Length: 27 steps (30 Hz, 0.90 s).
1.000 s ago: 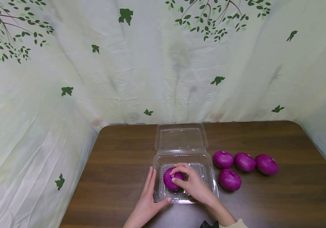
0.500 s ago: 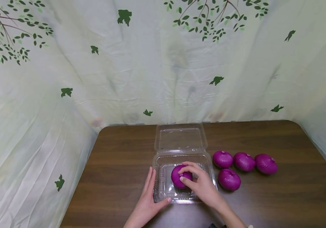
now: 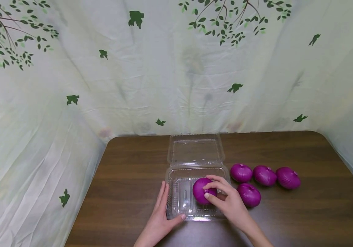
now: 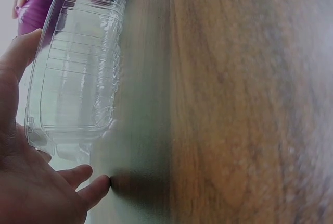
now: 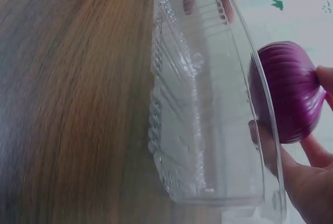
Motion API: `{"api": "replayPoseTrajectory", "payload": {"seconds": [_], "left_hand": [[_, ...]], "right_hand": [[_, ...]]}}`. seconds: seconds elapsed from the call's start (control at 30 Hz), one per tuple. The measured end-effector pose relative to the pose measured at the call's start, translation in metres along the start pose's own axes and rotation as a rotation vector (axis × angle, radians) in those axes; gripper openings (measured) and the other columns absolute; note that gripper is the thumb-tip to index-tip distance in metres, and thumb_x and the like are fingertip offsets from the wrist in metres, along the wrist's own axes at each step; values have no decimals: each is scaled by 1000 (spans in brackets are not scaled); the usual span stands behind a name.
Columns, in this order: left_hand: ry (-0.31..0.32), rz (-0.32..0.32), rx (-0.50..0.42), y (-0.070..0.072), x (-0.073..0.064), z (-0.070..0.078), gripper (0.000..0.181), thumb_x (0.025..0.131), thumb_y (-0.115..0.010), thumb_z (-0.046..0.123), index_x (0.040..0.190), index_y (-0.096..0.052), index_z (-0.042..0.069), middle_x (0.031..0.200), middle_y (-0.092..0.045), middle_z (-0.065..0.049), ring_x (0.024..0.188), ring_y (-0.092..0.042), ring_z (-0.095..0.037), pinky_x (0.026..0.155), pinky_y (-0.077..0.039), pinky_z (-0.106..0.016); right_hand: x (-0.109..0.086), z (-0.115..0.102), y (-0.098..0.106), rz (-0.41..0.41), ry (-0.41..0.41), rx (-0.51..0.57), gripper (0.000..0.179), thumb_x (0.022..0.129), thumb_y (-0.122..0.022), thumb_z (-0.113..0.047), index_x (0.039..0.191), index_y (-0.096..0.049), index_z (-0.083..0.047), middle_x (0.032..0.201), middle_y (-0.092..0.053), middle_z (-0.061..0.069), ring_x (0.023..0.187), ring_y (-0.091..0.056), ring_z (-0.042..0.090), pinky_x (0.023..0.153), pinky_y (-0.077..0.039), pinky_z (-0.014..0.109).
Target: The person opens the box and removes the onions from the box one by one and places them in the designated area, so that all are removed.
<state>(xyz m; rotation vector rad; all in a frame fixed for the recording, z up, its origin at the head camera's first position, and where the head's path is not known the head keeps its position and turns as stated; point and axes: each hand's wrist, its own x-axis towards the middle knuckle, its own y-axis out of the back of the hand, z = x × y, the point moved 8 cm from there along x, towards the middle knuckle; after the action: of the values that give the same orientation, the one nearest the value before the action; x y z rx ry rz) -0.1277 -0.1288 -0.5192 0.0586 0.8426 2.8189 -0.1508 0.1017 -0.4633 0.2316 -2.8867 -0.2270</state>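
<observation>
My right hand (image 3: 230, 204) grips a purple onion (image 3: 202, 191) by its top, thumb and fingers spread over it. In the right wrist view, the onion (image 5: 291, 91) is level with the rim of the clear plastic container (image 5: 208, 104), partly above it. The container (image 3: 178, 206) lies on the table with its lid (image 3: 196, 149) folded back, away from me. My left hand (image 3: 159, 218) rests at the near left corner, fingers straight along the left side, thumb at the front rim. In the left wrist view, the container's wall (image 4: 78, 73) stands beside the left hand (image 4: 36, 177).
Several more purple onions lie on the brown table (image 3: 127, 178) right of the container: one (image 3: 249, 195) close to its right side, others (image 3: 241, 172) behind it in a row reaching rightward (image 3: 288, 177). A pale cloth (image 3: 170, 68) with leaf prints hangs behind the table.
My right hand has moved right with the onion, from the left half of the container toward its right side. The left hand and the other onions have stayed put.
</observation>
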Motion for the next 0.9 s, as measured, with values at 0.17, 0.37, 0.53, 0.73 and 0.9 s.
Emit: {"api": "replayPoseTrajectory", "payload": {"seconds": [0.17,0.37,0.53,0.73,0.9], "left_hand": [[4,-2,12,1,0,0,114,76,-82,47,160,-8,23,165,1,3,147,-8,-24,112,-19,-54],[22,-12,19,0,0,-1,113,77,-80,49,160,-7,23,165,2,5,147,-8,-26,111,-21,-58],[28,-13,29,0,-1,-2,113,78,-79,50,160,-6,24,165,3,5,147,-9,-29,109,-22,-62],[16,-5,38,1,-1,-1,113,77,-80,50,160,-6,24,165,2,3,147,-10,-29,108,-23,-63],[11,-5,39,1,-1,0,114,77,-80,48,160,-6,23,165,2,2,147,-10,-29,109,-22,-61]], "right_hand": [[-4,-5,12,57,22,24,19,87,-76,-9,103,-73,-18,135,-55,5,117,-57,26,84,-56,33],[-11,-9,25,94,37,-3,20,87,-75,-7,104,-72,-17,136,-53,5,119,-55,24,83,-56,32],[-18,-8,35,116,16,-24,20,88,-74,-8,106,-72,-17,138,-51,5,122,-52,20,86,-54,28],[-27,-11,49,175,20,-36,21,87,-74,-4,107,-72,-12,138,-52,7,119,-55,16,89,-52,25],[-35,-12,62,241,9,-57,23,87,-72,1,109,-71,-6,136,-53,8,119,-55,14,92,-49,20]]}}
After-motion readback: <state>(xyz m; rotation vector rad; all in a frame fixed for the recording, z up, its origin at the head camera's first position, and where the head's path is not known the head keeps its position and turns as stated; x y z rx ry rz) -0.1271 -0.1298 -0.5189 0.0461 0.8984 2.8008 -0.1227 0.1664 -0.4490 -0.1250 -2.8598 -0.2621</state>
